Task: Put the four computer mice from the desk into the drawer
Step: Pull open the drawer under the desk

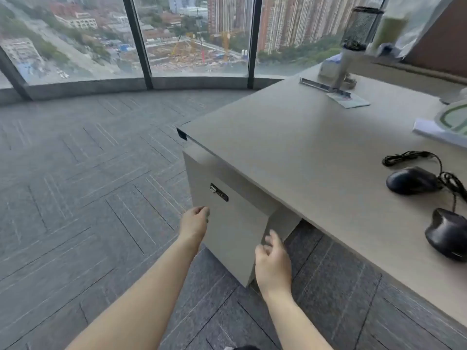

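Two black wired mice lie on the beige desk (pixel 298 152) at the right: one mouse (pixel 410 180) with a coiled cable, a second mouse (pixel 448 233) nearer the front edge, partly cut off by the frame. Under the desk's left end stands a beige drawer unit (pixel 235 223) with a small black lock (pixel 218 192). My left hand (pixel 194 222) curls around the left edge of the drawer front. My right hand (pixel 271 258) has its fingers on the front's right edge. The drawer front looks pulled slightly outward; its inside is hidden.
A mesh pen holder (pixel 360 27), a grey post (pixel 345 69), a card (pixel 347 99) and papers (pixel 444 130) sit at the desk's back and right. Grey carpet (pixel 88 185) spreads to the left, up to floor-to-ceiling windows (pixel 197 39).
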### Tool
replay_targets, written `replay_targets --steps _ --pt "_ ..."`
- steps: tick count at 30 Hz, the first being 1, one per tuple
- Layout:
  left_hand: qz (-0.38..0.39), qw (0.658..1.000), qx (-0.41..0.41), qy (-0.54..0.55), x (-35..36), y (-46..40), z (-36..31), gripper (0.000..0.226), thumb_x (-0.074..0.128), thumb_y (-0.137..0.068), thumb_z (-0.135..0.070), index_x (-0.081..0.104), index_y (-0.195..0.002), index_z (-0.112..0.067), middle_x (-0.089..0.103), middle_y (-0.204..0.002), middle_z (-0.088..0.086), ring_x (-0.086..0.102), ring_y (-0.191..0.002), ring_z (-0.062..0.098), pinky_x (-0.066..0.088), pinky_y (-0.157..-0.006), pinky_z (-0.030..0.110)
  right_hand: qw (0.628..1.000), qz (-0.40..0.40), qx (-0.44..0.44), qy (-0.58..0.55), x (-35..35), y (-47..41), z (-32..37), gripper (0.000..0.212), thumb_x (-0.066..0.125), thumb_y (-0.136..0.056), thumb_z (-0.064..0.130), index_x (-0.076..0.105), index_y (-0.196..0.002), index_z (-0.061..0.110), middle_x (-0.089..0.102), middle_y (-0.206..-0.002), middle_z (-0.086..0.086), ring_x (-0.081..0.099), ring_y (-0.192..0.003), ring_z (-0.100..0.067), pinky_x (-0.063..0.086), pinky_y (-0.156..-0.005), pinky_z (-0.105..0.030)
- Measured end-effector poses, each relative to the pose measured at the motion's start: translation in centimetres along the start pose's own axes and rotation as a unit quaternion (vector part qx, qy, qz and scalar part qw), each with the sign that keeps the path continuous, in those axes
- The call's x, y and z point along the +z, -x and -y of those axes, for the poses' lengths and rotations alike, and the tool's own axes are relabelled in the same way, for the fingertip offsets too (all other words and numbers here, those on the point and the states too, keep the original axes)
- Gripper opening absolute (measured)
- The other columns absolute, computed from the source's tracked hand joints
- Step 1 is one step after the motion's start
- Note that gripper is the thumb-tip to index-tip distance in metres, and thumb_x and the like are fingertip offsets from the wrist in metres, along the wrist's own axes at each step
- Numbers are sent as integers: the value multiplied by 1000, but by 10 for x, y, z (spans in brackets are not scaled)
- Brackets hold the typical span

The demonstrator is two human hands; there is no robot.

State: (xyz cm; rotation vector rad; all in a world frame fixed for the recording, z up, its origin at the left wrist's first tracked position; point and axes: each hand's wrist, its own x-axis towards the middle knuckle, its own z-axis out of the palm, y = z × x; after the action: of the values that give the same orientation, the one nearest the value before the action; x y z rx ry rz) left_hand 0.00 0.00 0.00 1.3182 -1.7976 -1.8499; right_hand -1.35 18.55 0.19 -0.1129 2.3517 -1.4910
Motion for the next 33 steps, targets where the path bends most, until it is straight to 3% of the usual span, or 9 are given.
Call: replay_targets --steps 4,8,13,17,22,25,27,29,33 --pt "-1 984 -110 140 22 -30 -5 18 48 -96 -22 54 -104 -7 58 -108 11 60 -96 25 51 -94 42 996 32 62 -47 0 -21 -4 62 47 -97 12 21 -153 16 34 -156 -8 36 -141 -21 35 -107 -34" --pt "-3 977 -118 178 37 -60 -10 33 48 -97 -25 55 -121 -4 58 -114 10 59 -98 25 52 -89 42 997 21 45 -66 10 -30 -3 54 48 -92 5 41 -144 15 52 -144 -6 53 -122 -13 44 -85 -17" --pt "-27 975 -117 186 47 -84 -8 27 49 -95 -25 55 -111 -4 60 -102 12 61 -92 27 56 -65 39 996 -25 44 -73 18 -34 -5 46 47 -88 3 52 -133 12 60 -133 -7 58 -117 -15 44 -87 -26" --pt "-43 973 -126 189 50 -97 -11 26 50 -95 -22 55 -115 -5 56 -89 10 59 -96 30 59 -75 47 996 -39 32 -72 21 -39 -2 48 49 -87 3 52 -134 15 63 -127 -2 62 -97 -4 45 -77 -15" --pt "-67 975 -104 184 51 -102 -5 25 48 -94 -16 56 -110 2 49 -88 13 49 -89 29 57 -58 42 996 -58 46 -46 22 -40 -7 46 48 -86 5 56 -130 11 65 -129 -6 60 -118 -17 51 -97 -34" --pt "-96 970 -103 196 38 -90 2 12 45 -96 -15 51 -99 -5 50 -102 14 50 -93 29 57 -70 47 999 -42 28 -16 23 -26 -9 38 47 -85 5 63 -119 10 72 -114 -4 67 -107 -18 55 -90 -34" --pt "-102 969 -103 202 19 -76 12 15 44 -97 -16 51 -103 -5 51 -108 13 51 -97 28 57 -78 48 1000 -25 12 -15 27 -6 -10 32 49 -87 6 67 -113 13 75 -104 2 68 -95 -6 53 -77 -16" --pt "-103 966 -108 213 -4 -62 22 22 44 -98 -17 54 -111 -3 54 -110 12 53 -100 27 57 -83 50 1000 -7 -10 -9 30 16 -10 21 55 -89 11 71 -100 18 75 -90 9 65 -80 7 48 -65 -8" --pt "-119 958 -114 236 -54 -32 43 15 47 -98 -17 54 -107 -8 56 -87 4 55 -99 25 57 -81 47 997 49 -57 15 36 57 -13 8 69 -87 28 69 -80 25 72 -73 16 64 -77 10 50 -65 -13"
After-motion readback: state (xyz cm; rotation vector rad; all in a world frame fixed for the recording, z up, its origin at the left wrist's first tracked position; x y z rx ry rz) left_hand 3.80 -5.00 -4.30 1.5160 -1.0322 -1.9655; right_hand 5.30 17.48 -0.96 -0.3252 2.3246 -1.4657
